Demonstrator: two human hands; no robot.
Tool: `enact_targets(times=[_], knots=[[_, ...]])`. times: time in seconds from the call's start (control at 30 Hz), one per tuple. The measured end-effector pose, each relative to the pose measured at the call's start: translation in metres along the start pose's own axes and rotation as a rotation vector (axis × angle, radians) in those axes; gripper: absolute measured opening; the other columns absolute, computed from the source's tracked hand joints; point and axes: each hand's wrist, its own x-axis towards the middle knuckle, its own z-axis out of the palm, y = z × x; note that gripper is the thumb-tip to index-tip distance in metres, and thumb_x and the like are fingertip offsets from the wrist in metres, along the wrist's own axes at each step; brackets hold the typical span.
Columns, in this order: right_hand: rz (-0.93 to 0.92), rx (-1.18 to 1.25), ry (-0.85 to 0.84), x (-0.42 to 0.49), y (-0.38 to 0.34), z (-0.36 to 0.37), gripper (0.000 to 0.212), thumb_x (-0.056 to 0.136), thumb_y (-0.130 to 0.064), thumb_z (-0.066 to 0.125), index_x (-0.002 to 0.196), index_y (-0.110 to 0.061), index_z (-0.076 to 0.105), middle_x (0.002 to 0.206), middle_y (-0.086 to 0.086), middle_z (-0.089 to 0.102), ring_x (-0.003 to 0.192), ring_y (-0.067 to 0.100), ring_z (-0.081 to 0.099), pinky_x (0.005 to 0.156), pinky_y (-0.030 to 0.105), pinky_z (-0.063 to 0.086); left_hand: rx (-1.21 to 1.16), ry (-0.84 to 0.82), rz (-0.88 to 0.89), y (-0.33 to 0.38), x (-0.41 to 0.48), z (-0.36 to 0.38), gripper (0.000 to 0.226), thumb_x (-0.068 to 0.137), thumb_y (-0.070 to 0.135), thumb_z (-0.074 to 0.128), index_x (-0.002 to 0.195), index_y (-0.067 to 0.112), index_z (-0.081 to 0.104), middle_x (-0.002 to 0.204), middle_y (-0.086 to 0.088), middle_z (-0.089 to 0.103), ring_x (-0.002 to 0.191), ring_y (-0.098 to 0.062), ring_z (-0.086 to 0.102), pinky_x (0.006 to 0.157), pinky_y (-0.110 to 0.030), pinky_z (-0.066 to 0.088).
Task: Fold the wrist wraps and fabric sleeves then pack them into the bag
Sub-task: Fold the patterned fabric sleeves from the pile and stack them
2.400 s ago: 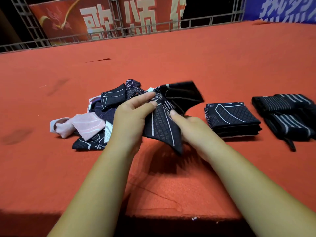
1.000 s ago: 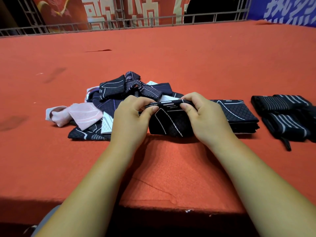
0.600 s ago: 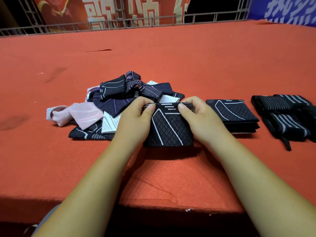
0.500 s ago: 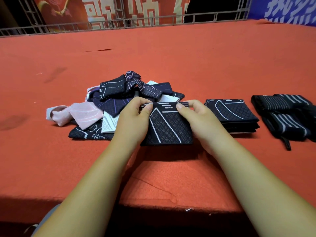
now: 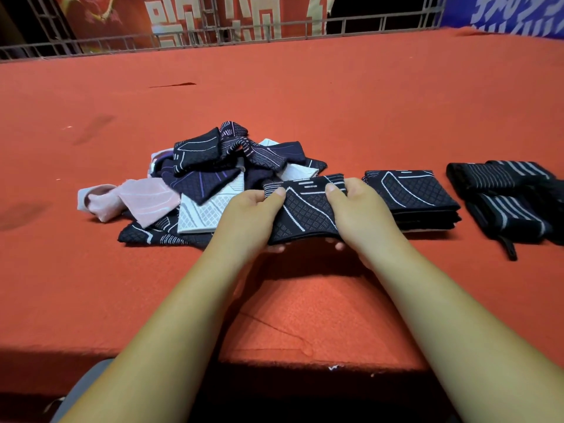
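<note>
Now | L hand [image 5: 247, 215], R hand [image 5: 363, 212] hold 1 sleeve [image 5: 305, 212] | 1 stack [image 5: 409, 191]

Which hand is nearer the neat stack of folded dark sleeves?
Right. The right hand grips the held sleeve just beside the stack; the left hand grips its far end, nearer the loose pile.

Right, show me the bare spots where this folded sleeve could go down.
Open red cloth runs along the near edge, either side of the forearms, and wide behind everything up to the railing. The middle row is crowded: unfolded pile, sleeve in left hand and right hand, folded stack, wrist wraps, only slivers between.
</note>
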Motion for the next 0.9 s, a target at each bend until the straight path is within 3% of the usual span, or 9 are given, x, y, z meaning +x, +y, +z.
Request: enact_targets(times=[0.3,0.37,0.4,0.47,0.53,0.6,0.67,0.8,0.9], knots=[[0.047,0.104,-0.05,0.005,-0.011,-0.011,0.036,0.094,-0.041,0.063,0.122,-0.017,0.064,0.082,0.003,0.075,0.051,0.02,0.068,0.042,0.03,0.047,0.101,0.091,0.126,0.003,0.002,0.011,0.033,0.111,0.033,0.055,0.087,0.011,0.058,0.059,-0.004,0.06,0.033,-0.014,0.052,0.033,-0.022,0.035],[0.041,0.106,-0.063,0.006,-0.016,-0.02,0.063,0.081,-0.046,0.071,0.138,-0.025,0.056,0.104,-0.004,0.077,0.071,0.019,0.073,0.059,0.041,0.058,0.06,0.095,0.11,0.009,0.001,0.017,0.032,0.111,0.032,0.055,0.086,0.013,0.059,0.054,0.003,0.06,0.034,-0.013,0.053,0.034,-0.021,0.035],[0.015,0.035,-0.081,0.005,-0.02,-0.027,0.076,0.08,-0.048,0.073,0.149,-0.03,0.047,0.122,-0.009,0.072,0.092,0.017,0.074,0.078,0.045,0.061,0.04,0.101,0.103,0.011,0.002,0.019,0.032,0.111,0.032,0.055,0.087,0.013,0.06,0.053,0.006,0.061,0.035,-0.013,0.054,0.034,-0.022,0.036],[-0.066,-0.114,-0.109,0.001,-0.025,-0.042,0.091,0.086,-0.046,0.076,0.163,-0.035,0.03,0.146,-0.011,0.056,0.122,0.011,0.06,0.102,0.036,0.049,0.032,0.106,0.107,0.016,0.003,0.027,0.029,0.11,0.033,0.056,0.094,0.01,0.066,0.062,0.003,0.067,0.042,-0.012,0.058,0.036,-0.023,0.041],[-0.146,-0.159,-0.089,-0.001,-0.026,-0.056,0.088,0.092,-0.036,0.076,0.165,-0.038,0.027,0.154,-0.007,0.048,0.124,0.004,0.05,0.097,0.025,0.038,-0.001,0.111,0.123,0.023,0.002,0.037,0.025,0.107,0.033,0.062,0.121,0.013,0.067,0.088,-0.006,0.075,0.057,-0.014,0.065,0.042,-0.025,0.048],[-0.222,-0.169,-0.008,0.002,-0.021,-0.066,0.075,0.094,-0.027,0.074,0.158,-0.042,0.039,0.148,-0.005,0.052,0.119,0.005,0.052,0.09,0.015,0.037,-0.06,0.076,0.166,0.029,-0.001,0.048,0.044,0.102,0.025,0.07,0.143,0.028,0.053,0.102,-0.005,0.076,0.069,-0.015,0.071,0.051,-0.029,0.055],[-0.257,-0.176,0.098,0.009,-0.014,-0.078,0.053,0.094,-0.022,0.074,0.142,-0.039,0.059,0.134,-0.002,0.057,0.112,0.008,0.056,0.081,0.0,0.033,-0.066,-0.007,0.247,0.037,-0.004,0.061,0.056,0.097,0.012,0.074,0.142,0.037,0.052,0.104,-0.003,0.075,0.075,-0.012,0.073,0.058,-0.03,0.059],[-0.263,-0.254,0.249,0.022,-0.001,-0.105,0.034,0.095,-0.02,0.076,0.128,-0.026,0.073,0.121,0.001,0.058,0.105,0.01,0.055,0.088,0.011,0.033,0.012,-0.047,0.31,0.049,0.002,0.094,0.038,0.093,0.007,0.076,0.126,0.025,0.071,0.114,-0.012,0.074,0.081,-0.017,0.074,0.062,-0.03,0.061],[-0.238,-0.322,0.283,0.028,0.011,-0.117,0.035,0.097,-0.019,0.074,0.133,-0.023,0.073,0.128,0.006,0.06,0.117,0.019,0.06,0.096,0.017,0.036,0.068,-0.047,0.29,0.049,0.01,0.121,0.047,0.09,0.011,0.078,0.136,0.02,0.07,0.121,-0.006,0.075,0.084,-0.02,0.077,0.065,-0.032,0.061]])
